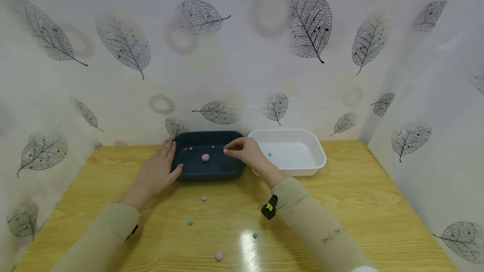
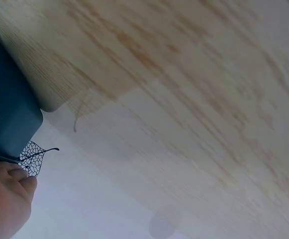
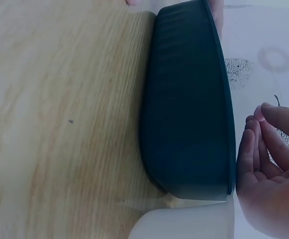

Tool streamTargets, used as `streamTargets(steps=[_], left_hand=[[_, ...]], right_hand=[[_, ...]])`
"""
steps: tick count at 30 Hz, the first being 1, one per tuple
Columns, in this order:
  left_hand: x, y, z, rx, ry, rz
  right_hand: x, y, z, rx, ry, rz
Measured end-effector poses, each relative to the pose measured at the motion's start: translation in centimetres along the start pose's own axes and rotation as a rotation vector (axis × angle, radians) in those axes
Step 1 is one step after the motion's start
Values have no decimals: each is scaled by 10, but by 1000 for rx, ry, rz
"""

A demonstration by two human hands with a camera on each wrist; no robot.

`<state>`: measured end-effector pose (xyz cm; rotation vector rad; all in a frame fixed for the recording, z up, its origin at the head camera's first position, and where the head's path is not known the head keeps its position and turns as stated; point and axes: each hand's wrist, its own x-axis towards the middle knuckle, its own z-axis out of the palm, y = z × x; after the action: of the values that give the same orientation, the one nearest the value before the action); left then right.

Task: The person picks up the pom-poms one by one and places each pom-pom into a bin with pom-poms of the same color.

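Observation:
Over the right end of a dark blue-green tray [image 1: 211, 177], my right hand [image 1: 249, 151] pinches a small pink ball [image 3: 258, 113] between thumb and fingertip. My left hand [image 1: 156, 172] rests against the tray's left side, its fingers stretched along the rim and the thumb at the front left corner. Inside this tray lie a larger pink ball [image 1: 205, 158] and two tiny pink balls, one [image 1: 190, 148] to the left and one [image 1: 213, 147] farther back. A white tray [image 1: 298, 152] stands to the right, partly behind my right wrist, with a small teal ball [image 1: 270, 154] in it.
On the wooden table [image 1: 151, 247] in front of the trays lie a pink ball [image 1: 204, 198], a larger pink ball [image 1: 218, 255], and two teal balls, one [image 1: 190, 223] left and one [image 1: 255, 235] right. A leaf-print curtain [image 1: 242, 74] hangs behind and at both sides.

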<state>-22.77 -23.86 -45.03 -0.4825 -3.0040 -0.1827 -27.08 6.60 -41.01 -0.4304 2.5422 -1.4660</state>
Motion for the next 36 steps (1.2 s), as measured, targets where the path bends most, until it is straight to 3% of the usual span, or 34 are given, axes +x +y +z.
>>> streamTargets(steps=[6, 17, 36], left_hand=[[0, 2, -2, -2, -1, 2], [0, 1, -2, -2, 5, 10], [0, -1, 1, 5, 9, 12]], right_hand=[[8, 2, -2, -44, 16, 23], [11, 4, -5, 8, 21, 84], [8, 8, -3, 67, 37, 76]])
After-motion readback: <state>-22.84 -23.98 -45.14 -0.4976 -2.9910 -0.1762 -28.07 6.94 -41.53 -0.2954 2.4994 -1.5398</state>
